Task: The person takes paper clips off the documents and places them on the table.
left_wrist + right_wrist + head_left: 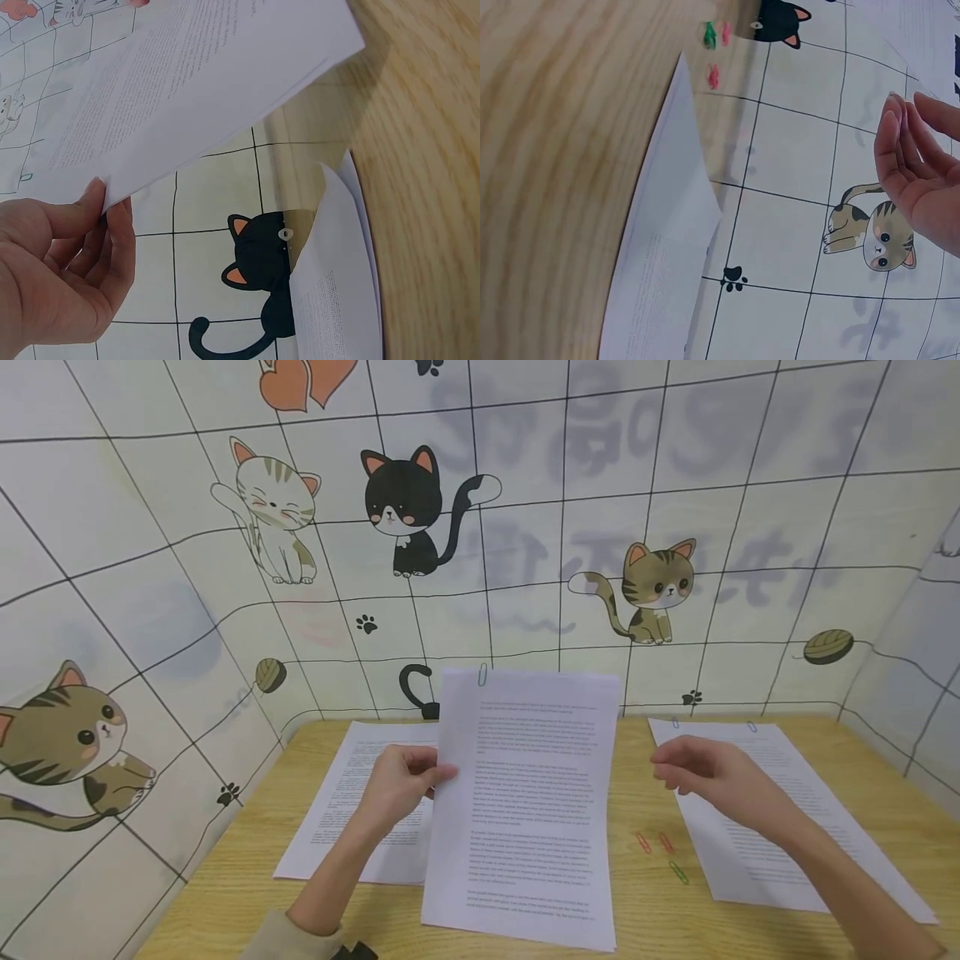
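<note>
Printed sheets (pixel 525 810) stand raised off the table, facing me, with a green paper clip (pixel 482 674) on their top edge near the left corner. My left hand (pixel 401 785) pinches their left edge between thumb and fingers, and the left wrist view shows the same hand (pixel 67 262) at the paper's edge. My right hand (pixel 712 777) hovers above the right-hand paper stack, fingers loosely bent. Nothing shows between the fingers of this hand (pixel 922 165) in the right wrist view.
Another paper stack (pixel 360 802) lies on the wooden table (pixel 217 893) at left. The right-hand stack (pixel 780 852) carries two paper clips at its top edge. Between lie two red paper clips (pixel 666 842) and a green one (pixel 678 872). A cat-patterned wall (pixel 525 618) stands behind.
</note>
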The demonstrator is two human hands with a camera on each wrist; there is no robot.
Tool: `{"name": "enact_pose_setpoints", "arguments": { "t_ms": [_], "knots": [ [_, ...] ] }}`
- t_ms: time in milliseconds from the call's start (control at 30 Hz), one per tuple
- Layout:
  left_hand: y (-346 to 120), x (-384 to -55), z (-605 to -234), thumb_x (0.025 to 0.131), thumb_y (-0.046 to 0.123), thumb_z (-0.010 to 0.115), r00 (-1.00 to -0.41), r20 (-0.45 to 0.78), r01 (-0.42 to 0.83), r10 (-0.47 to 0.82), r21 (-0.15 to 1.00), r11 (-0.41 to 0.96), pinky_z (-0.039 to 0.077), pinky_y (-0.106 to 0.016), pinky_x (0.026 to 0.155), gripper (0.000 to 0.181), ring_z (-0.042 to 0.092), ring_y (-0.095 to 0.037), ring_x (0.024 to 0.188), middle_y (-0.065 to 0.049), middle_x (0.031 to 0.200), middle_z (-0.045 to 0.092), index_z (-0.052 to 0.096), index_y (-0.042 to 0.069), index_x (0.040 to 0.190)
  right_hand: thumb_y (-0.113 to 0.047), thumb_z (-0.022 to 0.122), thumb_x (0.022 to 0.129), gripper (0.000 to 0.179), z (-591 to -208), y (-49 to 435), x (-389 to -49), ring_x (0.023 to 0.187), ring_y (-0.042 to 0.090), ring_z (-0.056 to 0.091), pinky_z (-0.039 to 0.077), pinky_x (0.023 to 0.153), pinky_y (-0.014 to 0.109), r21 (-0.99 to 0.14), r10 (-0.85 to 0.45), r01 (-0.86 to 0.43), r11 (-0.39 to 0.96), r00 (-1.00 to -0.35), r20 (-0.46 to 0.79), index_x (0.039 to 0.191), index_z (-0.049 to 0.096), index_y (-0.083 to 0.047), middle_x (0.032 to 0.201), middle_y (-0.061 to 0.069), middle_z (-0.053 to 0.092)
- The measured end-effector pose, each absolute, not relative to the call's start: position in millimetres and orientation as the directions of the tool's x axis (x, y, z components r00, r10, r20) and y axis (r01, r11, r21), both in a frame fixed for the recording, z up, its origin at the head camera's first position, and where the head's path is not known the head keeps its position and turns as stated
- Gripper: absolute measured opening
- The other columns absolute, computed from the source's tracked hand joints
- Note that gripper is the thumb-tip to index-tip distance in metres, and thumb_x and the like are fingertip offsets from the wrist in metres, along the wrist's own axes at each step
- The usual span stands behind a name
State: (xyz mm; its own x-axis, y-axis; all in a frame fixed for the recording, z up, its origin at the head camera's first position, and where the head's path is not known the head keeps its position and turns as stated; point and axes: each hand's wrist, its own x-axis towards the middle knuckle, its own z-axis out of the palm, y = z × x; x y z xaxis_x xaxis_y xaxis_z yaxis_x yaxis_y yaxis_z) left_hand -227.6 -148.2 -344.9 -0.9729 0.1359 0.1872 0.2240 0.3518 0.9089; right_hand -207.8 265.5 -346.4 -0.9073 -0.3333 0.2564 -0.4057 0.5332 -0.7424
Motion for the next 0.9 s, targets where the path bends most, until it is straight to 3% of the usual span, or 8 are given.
{"name": "enact_pose_setpoints", "arguments": {
  "t_ms": [433, 900],
  "knots": [
    [-147.0, -227.6, -347.4, 0.086, 0.0, 0.076, -0.974, 0.196, 0.225, 0.114, 0.897, 0.38, 0.056, -0.029, 0.062, 0.007, 0.065, -0.017, 0.067, -0.009, 0.081, 0.073, 0.078, -0.003, 0.093, -0.024, 0.064, 0.102, 0.023, -322.2, 243.7, -205.6, 0.088, 0.017, 0.065, 0.054, 0.077, 0.024, -0.769, -0.259, -0.425, 0.477, -0.904, 0.34, 0.118, 0.064, -0.007, 0.102, 0.007, 0.07],
    [-144.0, -226.0, -347.3, 0.086, -0.002, 0.076, -0.971, 0.21, 0.24, 0.118, 0.88, 0.409, 0.056, -0.029, 0.061, 0.004, 0.064, -0.016, 0.065, -0.008, 0.077, 0.072, 0.078, -0.002, 0.09, -0.024, 0.066, 0.1, 0.024, -299.3, 211.0, -207.4, 0.1, 0.011, 0.065, 0.05, 0.083, 0.017, -0.759, -0.193, -0.484, 0.437, -0.874, 0.446, 0.118, 0.066, -0.007, 0.113, 0.005, 0.069]
  ]
}}
